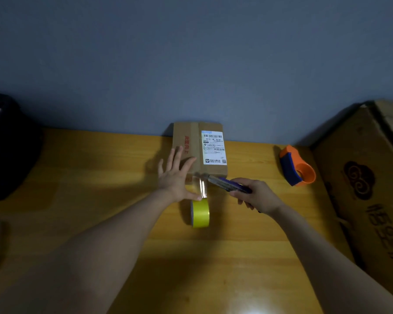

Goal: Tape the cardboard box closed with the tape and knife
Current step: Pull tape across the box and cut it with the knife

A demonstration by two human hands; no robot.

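- Box point(199, 148) sat on the table point(77, 177) at the wall, label up.
- Left hand point(176, 177) lay flat, fingers spread, pinning the box; its thumb looked to hold the tape strip point(202, 185) taut, probably for cutting.
- Right hand point(256, 194) gripped the knife point(225, 183), blade at the strip near the box edge.
- Roll point(200, 213) stood just below the strip.
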